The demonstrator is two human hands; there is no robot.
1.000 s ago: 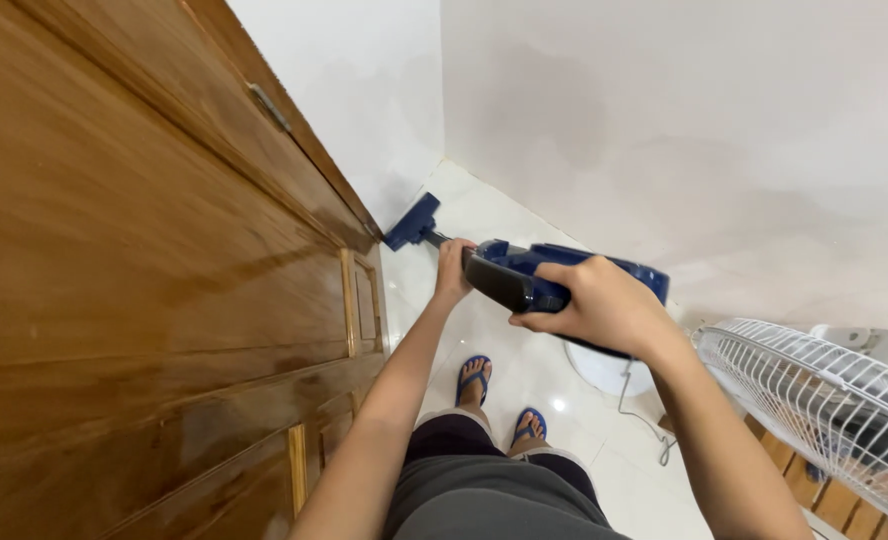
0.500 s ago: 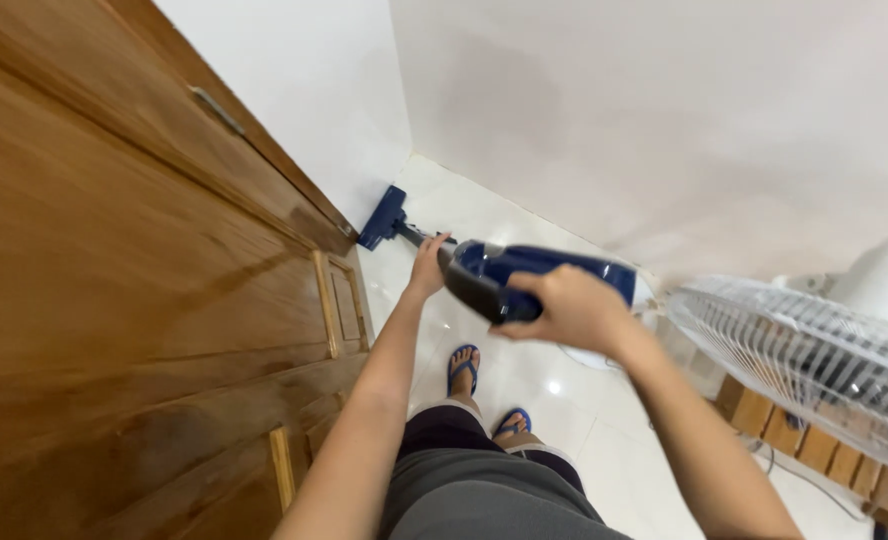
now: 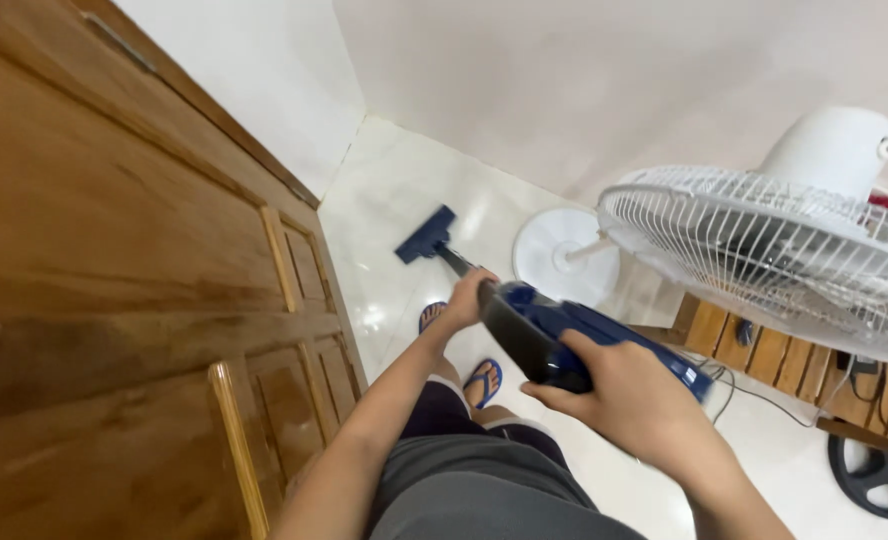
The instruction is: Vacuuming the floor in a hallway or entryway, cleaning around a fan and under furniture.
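Vacuum cleaner (image 3: pixel 554 335), a dark blue stick model, runs on a slant across the middle of the view, from its body near the person's waist down to the pale tiled floor (image 3: pixel 404 190). Starting at the far left, a varnished wooden door (image 3: pixel 114 280) with raised panels fills that whole side, and its lower edge meets the tiles close to the person's legs. Just right of the door, the blue floor head (image 3: pixel 426 235) lies flat on the tiles, well clear of the wall corner, with the thin dark tube rising from it toward the hands. The left hand (image 3: pixel 466 298) is closed around the front end of the vacuum body where the tube joins it, fingers wrapped over the top. Below it, two feet in blue flip-flops (image 3: pixel 484 380) stand on the tiles, partly hidden by the arm and by grey shorts (image 3: pixel 464 490). Further right, the right hand (image 3: pixel 624 395) is clamped on the rear grip of the blue body, thumb and fingers curled about it; this hand is slightly blurred. Behind the hands, a white standing fan (image 3: pixel 764 245) leans into view, its round base (image 3: pixel 564 255) resting on the floor just beside the vacuum tube, its wire cage spreading to the right edge. Under the cage sits a slatted wooden piece (image 3: pixel 754 345) with cables trailing over it, and a dark round weight plate (image 3: pixel 879 480) lies in the lower right corner.
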